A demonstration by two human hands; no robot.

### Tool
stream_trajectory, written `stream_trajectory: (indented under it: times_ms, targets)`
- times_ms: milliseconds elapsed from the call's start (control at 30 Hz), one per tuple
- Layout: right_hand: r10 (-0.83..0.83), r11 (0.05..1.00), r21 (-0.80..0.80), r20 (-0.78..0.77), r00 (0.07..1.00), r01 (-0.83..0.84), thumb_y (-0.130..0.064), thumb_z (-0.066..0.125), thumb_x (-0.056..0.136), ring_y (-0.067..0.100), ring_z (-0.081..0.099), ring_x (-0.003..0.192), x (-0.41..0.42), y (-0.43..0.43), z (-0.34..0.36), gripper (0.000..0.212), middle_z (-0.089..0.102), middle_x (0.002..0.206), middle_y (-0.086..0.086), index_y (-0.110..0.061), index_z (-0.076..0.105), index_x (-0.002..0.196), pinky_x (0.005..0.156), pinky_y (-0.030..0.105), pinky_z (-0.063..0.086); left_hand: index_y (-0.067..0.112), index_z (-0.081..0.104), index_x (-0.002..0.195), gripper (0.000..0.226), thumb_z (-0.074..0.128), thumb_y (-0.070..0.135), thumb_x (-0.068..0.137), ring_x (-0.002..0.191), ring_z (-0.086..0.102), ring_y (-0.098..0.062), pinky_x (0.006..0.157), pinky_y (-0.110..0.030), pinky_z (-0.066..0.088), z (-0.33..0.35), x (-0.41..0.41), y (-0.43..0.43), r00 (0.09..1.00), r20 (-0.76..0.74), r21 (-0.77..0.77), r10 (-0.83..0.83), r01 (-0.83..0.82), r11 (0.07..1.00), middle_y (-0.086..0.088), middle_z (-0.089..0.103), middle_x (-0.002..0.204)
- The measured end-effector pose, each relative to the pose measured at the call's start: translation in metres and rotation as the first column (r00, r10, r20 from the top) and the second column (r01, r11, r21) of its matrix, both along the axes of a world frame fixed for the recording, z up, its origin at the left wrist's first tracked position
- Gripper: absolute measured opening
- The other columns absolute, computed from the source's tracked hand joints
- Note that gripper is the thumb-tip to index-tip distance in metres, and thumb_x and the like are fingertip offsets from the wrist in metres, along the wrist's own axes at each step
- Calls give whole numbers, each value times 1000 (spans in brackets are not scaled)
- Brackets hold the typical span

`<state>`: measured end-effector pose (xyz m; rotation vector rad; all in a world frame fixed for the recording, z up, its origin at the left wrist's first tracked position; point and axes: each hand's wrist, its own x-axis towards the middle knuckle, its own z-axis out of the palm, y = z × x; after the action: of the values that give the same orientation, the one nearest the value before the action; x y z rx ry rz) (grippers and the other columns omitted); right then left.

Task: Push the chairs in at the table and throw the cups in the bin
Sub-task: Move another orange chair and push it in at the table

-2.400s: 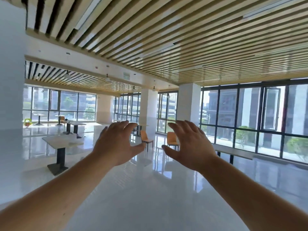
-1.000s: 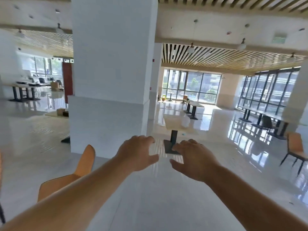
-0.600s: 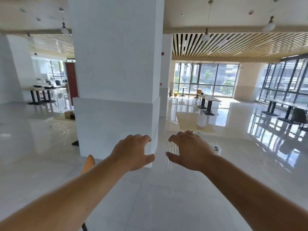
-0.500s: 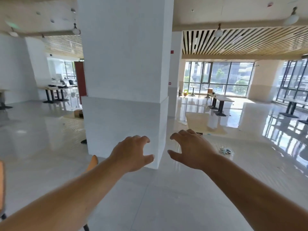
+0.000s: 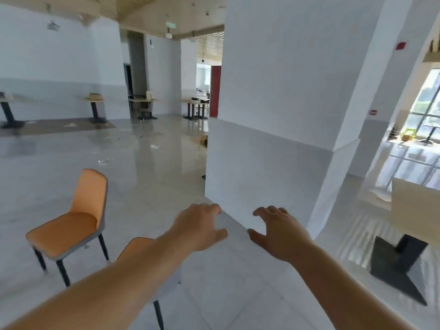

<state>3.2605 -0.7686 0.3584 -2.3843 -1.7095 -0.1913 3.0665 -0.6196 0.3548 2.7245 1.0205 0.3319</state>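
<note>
An orange chair (image 5: 71, 225) with dark legs stands alone on the floor at the lower left, its back towards the far wall. A second orange chair (image 5: 138, 250) shows only its backrest top, mostly hidden under my left forearm. My left hand (image 5: 200, 226) and my right hand (image 5: 276, 234) are stretched out in front of me, fingers apart, holding nothing. A pale table (image 5: 414, 206) on a black pedestal base (image 5: 400, 265) stands at the right edge. I see no cups and no bin.
A wide white pillar (image 5: 281, 103) rises straight ahead behind my hands. Several small tables (image 5: 94, 98) line the far left wall. Scraps of litter (image 5: 103, 161) lie on the glossy floor. Windows (image 5: 426, 108) are at the far right.
The view has swung left: the pillar moved to the right of the frame, and the two orange chairs and the far wall tables came into sight. Both hands stay out front, empty.
</note>
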Motion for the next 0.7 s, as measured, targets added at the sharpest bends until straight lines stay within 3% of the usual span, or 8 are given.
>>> stream_trajectory:
  times_ms: [233, 500, 700]
  targets:
    - [225, 974, 22, 89, 970, -227, -69, 46, 90, 19, 52, 121, 86, 158, -14, 58, 60, 128, -9, -34, 51, 136, 80, 34, 42, 30, 52, 143, 69, 61, 68, 86, 126, 54, -24, 96, -42, 49, -40, 89, 125, 981, 89, -13, 173, -172, 985, 3, 62, 135]
    - [301, 942, -181, 79, 950, -284, -64, 47, 94, 15, 50, 123, 229, 271, -35, 56, 59, 131, -11, -33, 50, 140, 95, 34, 47, 30, 49, 146, 67, 63, 62, 90, 131, 50, -24, 101, -43, 48, -101, 194, 260, 931, 52, -275, 361, -334, 902, 0, 56, 143]
    - [366, 926, -101, 10, 931, -363, -65, 46, 92, 16, 50, 121, 310, 365, -40, 54, 60, 128, -11, -34, 51, 136, 83, 35, 48, 26, 52, 144, 66, 65, 61, 90, 133, 51, -27, 103, -44, 48, -112, 251, 332, 875, 41, -249, 482, -458, 853, -3, 57, 144]
